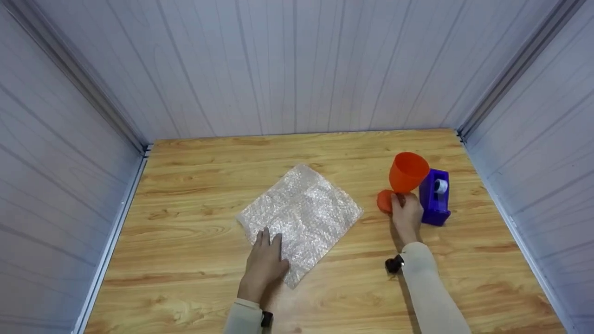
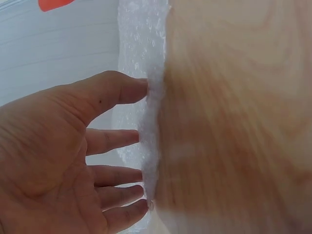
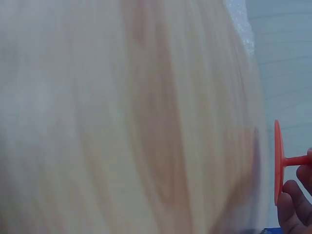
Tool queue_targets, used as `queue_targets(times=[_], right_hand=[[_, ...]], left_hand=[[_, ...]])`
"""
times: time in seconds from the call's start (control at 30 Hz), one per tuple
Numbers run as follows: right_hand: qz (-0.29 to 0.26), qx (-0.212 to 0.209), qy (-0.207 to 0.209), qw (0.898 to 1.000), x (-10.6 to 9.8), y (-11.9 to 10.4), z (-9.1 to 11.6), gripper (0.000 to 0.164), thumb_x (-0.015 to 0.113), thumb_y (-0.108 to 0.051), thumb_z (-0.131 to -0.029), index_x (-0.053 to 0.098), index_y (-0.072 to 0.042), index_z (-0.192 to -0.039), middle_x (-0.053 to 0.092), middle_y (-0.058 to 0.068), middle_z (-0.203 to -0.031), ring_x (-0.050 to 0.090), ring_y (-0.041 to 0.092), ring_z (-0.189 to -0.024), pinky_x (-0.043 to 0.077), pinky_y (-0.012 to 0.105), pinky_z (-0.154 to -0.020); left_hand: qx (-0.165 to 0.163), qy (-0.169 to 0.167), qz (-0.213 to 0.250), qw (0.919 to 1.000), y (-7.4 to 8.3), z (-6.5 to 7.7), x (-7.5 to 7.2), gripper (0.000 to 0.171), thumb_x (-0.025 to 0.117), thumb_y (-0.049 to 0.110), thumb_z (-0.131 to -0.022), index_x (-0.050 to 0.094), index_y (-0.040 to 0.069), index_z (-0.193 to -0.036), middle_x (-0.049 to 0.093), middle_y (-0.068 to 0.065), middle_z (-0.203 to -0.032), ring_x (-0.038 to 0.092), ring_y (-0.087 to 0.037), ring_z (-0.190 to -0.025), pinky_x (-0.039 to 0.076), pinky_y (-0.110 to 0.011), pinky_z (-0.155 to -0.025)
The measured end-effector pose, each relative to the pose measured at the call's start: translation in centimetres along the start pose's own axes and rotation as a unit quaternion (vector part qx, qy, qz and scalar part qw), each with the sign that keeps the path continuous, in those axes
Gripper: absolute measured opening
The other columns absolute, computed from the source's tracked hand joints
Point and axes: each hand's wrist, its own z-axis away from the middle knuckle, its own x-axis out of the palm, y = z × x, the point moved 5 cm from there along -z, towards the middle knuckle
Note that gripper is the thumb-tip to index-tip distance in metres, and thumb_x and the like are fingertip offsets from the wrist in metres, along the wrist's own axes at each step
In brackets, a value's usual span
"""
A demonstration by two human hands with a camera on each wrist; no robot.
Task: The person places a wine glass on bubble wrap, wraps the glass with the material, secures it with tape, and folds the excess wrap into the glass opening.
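Note:
My right hand [image 1: 408, 215] pinches the thin stem of an orange plastic goblet [image 1: 409, 172]. The goblet tilts, its open mouth facing up toward the head camera, and its round foot [image 3: 278, 163] shows edge-on in the right wrist view. A square sheet of bubble wrap [image 1: 311, 218] lies flat on the table, turned cornerwise. Over its near left edge is my left hand [image 1: 265, 262], fingers spread and nearly straight. In the left wrist view those fingertips [image 2: 131, 136] reach right to the edge of the bubble wrap.
Just right of the goblet stands a purple tape dispenser [image 1: 436, 197] with a roll of tape in it. The wooden table [image 1: 185, 222] is enclosed by pale panelled walls [image 1: 297, 69] at the back and both sides.

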Motion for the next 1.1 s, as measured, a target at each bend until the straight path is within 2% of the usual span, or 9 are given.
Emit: queue_targets(times=[0.17,0.23,0.4,0.53,0.77,0.9,1.1], right_hand=[[-0.009,-0.073,0.02,0.997,-0.9,-1.5,0.7,0.013,0.07,-0.006,-0.092,0.066,0.005,-0.094,0.064,0.022,-0.089,0.061,0.039,-0.083,0.048,0.051,-0.078],[-0.012,-0.092,0.019,0.995,-1.3,-2.2,1.2,0.012,0.071,-0.005,-0.091,0.066,0.005,-0.094,0.064,0.022,-0.088,0.061,0.037,-0.08,0.049,0.049,-0.074],[-0.012,-0.13,0.007,0.991,-2.4,-4.0,2.2,0.008,0.071,-0.002,-0.09,0.067,0.004,-0.091,0.064,0.019,-0.086,0.063,0.032,-0.075,0.052,0.045,-0.066],[-0.004,-0.166,0.001,0.986,-3.3,-5.4,2.8,0.007,0.072,0.001,-0.088,0.067,0.004,-0.09,0.065,0.018,-0.083,0.063,0.031,-0.07,0.053,0.046,-0.062],[-0.003,-0.184,-0.007,0.983,-4.3,-6.6,3.7,0.006,0.072,0.0,-0.087,0.067,0.004,-0.087,0.066,0.016,-0.079,0.062,0.027,-0.062,0.052,0.043,-0.055],[0.008,-0.195,-0.012,0.981,-4.6,-7.1,4.2,0.005,0.073,0.001,-0.086,0.068,0.002,-0.087,0.068,0.014,-0.076,0.062,0.025,-0.059,0.052,0.043,-0.052],[-0.019,-0.235,-0.047,0.971,-3.7,-7.8,3.1,0.006,0.073,0.003,-0.084,0.068,0.0,-0.086,0.066,0.01,-0.072,0.058,0.019,-0.058,0.05,0.039,-0.051]], left_hand=[[0.017,0.009,-0.022,0.9996,0.2,-0.4,-0.3,0.061,0.069,0.01,-0.078,0.054,-0.007,-0.135,0.033,-0.041,-0.147,0.027,-0.056,-0.138,0.03,-0.058,-0.112],[0.015,0.008,-0.032,0.9993,0.3,-0.5,-0.2,0.061,0.07,0.01,-0.079,0.054,-0.006,-0.135,0.034,-0.04,-0.146,0.029,-0.057,-0.137,0.034,-0.059,-0.109],[0.013,0.02,-0.053,0.9983,0.6,-0.7,-0.4,0.057,0.075,0.011,-0.08,0.057,-0.002,-0.133,0.043,-0.035,-0.133,0.039,-0.052,-0.122,0.05,-0.053,-0.088],[0.02,0.029,-0.064,0.9973,0.9,-0.9,-0.7,0.053,0.073,0.009,-0.08,0.059,-0.001,-0.131,0.047,-0.031,-0.123,0.044,-0.046,-0.112,0.051,-0.049,-0.077],[0.03,0.0,-0.048,0.9984,1.0,-1.3,-0.5,0.05,0.068,0.009,-0.089,0.055,0.001,-0.137,0.045,-0.03,-0.131,0.044,-0.046,-0.121,0.05,-0.052,-0.087],[0.051,0.004,-0.044,0.9977,1.1,-1.7,-0.3,0.048,0.066,0.003,-0.089,0.056,0.001,-0.136,0.046,-0.029,-0.133,0.044,-0.046,-0.125,0.049,-0.054,-0.093],[0.012,0.007,-0.019,0.9997,1.7,-1.0,-0.2,0.044,0.057,0.002,-0.096,0.055,0.005,-0.14,0.044,-0.027,-0.142,0.04,-0.044,-0.133,0.044,-0.054,-0.102]])
